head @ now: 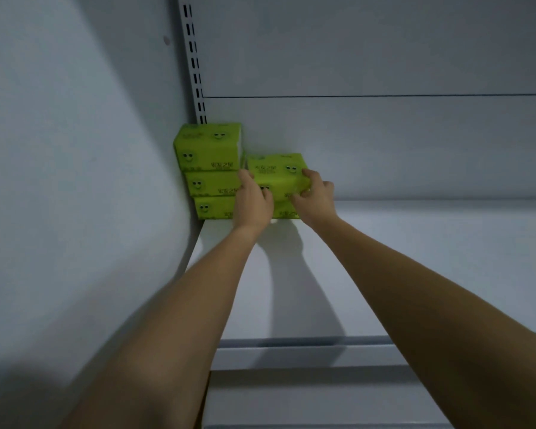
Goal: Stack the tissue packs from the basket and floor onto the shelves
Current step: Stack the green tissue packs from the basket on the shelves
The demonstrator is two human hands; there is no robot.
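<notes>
A stack of three green tissue packs (209, 168) stands in the back left corner of the white shelf (415, 258). Right beside it, another green pack (279, 171) lies on top of a lower pack (287, 213) that is mostly hidden. My left hand (254, 199) grips the upper pack's left end and my right hand (314, 195) grips its right end. Both arms reach in from the bottom of the view.
A white side panel (75, 181) closes the shelf on the left. A slotted upright rail (195, 63) runs up the back corner. The shelf's front lip (322, 345) lies below my arms, with another shelf (291, 397) underneath.
</notes>
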